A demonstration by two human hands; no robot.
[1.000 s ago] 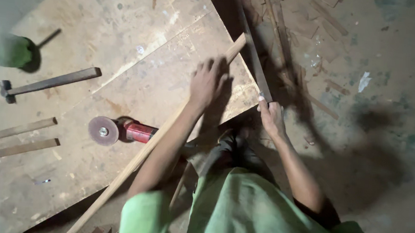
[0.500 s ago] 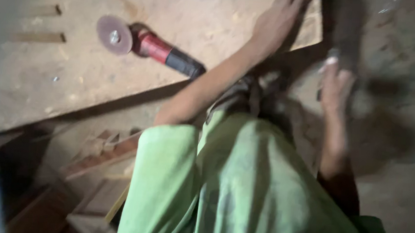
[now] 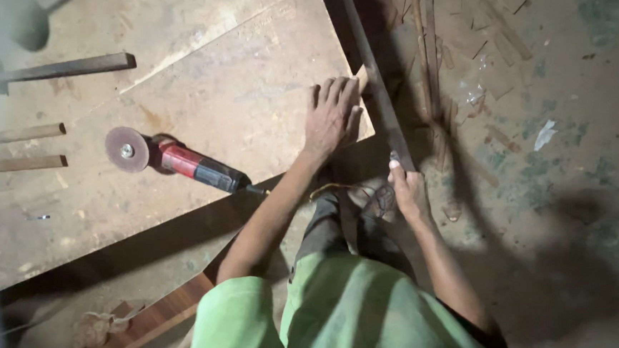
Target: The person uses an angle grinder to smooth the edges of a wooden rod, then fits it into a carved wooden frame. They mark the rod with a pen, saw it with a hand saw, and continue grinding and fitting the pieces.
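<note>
Plywood board (image 3: 207, 96) back in full view, left hand (image 3: 332, 114) now flat, right hand (image 3: 407, 191) grip still clenching strip (image 3: 373, 77).

On the dusty board, near the middle left: a red and black angle grinder (image 3: 192, 165) with a round disc, lying on its side. Farther left: two thin wood strips (image 3: 21, 149), side by side. Far left: a long hammer (image 3: 62, 69). On the right: concrete floor (image 3: 574, 176) with scattered wood scraps (image 3: 500, 46).
</note>
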